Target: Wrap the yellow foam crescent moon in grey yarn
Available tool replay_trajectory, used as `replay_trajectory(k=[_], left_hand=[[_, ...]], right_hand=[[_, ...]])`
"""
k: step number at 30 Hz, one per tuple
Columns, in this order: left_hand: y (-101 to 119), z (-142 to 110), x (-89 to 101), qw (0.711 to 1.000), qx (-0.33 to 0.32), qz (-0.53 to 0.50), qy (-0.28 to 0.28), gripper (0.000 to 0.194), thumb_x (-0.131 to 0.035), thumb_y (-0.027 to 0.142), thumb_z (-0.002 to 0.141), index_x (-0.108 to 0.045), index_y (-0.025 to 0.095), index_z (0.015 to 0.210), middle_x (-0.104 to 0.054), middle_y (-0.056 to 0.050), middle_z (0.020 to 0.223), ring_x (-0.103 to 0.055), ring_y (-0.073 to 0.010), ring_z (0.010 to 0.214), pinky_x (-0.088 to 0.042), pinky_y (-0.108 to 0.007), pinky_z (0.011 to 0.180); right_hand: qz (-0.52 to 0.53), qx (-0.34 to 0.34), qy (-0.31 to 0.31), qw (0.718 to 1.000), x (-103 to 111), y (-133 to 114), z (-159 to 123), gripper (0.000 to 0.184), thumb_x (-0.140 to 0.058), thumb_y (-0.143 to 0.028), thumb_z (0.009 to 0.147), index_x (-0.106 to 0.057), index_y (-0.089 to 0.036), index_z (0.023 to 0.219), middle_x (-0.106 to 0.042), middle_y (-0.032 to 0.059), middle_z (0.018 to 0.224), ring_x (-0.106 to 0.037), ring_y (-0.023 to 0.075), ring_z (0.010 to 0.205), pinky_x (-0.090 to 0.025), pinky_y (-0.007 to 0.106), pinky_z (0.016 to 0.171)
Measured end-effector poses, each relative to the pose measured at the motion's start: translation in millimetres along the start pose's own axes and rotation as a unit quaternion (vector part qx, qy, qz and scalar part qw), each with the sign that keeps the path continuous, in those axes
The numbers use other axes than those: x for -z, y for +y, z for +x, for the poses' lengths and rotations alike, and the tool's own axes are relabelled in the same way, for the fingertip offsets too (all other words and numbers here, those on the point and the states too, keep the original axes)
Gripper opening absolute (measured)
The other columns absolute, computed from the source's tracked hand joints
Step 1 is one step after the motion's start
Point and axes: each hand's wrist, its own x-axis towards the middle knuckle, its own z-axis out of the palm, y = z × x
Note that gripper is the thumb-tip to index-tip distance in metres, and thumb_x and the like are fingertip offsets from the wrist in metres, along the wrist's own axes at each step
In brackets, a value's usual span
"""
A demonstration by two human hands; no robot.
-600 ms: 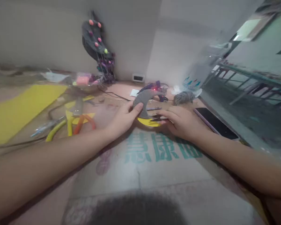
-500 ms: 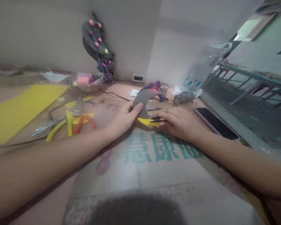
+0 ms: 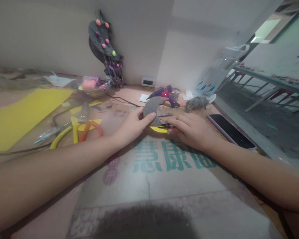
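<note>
My left hand [image 3: 137, 122] grips a grey crescent [image 3: 151, 109] that looks wrapped in yarn, its thumb pressed on the front. A yellow strip [image 3: 158, 129] shows along the crescent's lower end. In my right hand [image 3: 189, 127] is a small pair of scissors [image 3: 164, 125], mostly hidden by the fingers. Their dark blades point left and lie at the crescent's lower tip, over the yellow strip. Whether they touch the strip I cannot tell. Behind the crescent lie a pen [image 3: 165, 115] and a dark blue glue gun [image 3: 161, 93] with a red light.
Pliers with yellow handles [image 3: 75, 132], orange handles [image 3: 85, 131] and a yellow sheet [image 3: 27, 116] lie left. Grey yarn [image 3: 196, 104], a phone [image 3: 231, 131] and a clear bottle [image 3: 211, 78] are right. A crescent decoration with pompoms [image 3: 99, 41] stands by the wall.
The scissor blades have drawn closer together and sit nearer the crescent's tip. Less of the yellow strip shows. My left thumb lies slightly further right in the picture.
</note>
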Motion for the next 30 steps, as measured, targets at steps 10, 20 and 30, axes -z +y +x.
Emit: replay_trajectory(k=[10,20,30], left_hand=[[-0.9,0.0,0.7,1.000,0.010,0.002,-0.005,0.027,-0.060,0.035,0.090,-0.066,0.013,0.104,-0.075,-0.008,0.112,-0.068,-0.0210,0.100,-0.051,-0.029,0.082],[-2.6,1.4,-0.6,1.000,0.003,-0.001,-0.020,0.032,-0.060,0.037,0.090,-0.066,0.014,0.111,-0.074,-0.008,0.117,-0.067,-0.0221,0.105,-0.051,-0.031,0.088],[-1.9,0.5,0.1,1.000,0.003,0.007,-0.027,0.034,-0.060,0.038,0.090,-0.067,0.014,0.113,-0.073,-0.009,0.118,-0.067,-0.0225,0.104,-0.051,-0.032,0.087]], right_hand=[[0.001,0.001,0.001,1.000,-1.3,1.4,-0.6,0.028,-0.047,-0.028,0.103,-0.070,-0.012,0.109,-0.067,0.0053,0.075,-0.056,0.0186,0.069,-0.034,0.032,0.063],[-0.017,0.017,-0.001,1.000,-3.3,1.1,-3.6,0.026,-0.046,-0.027,0.103,-0.069,-0.014,0.106,-0.066,0.0045,0.076,-0.054,0.0184,0.072,-0.032,0.033,0.064],[-0.015,0.023,-0.026,0.999,-1.5,2.2,-4.7,0.029,-0.041,-0.026,0.104,-0.068,-0.015,0.109,-0.066,0.0049,0.078,-0.053,0.0190,0.073,-0.032,0.034,0.065]])
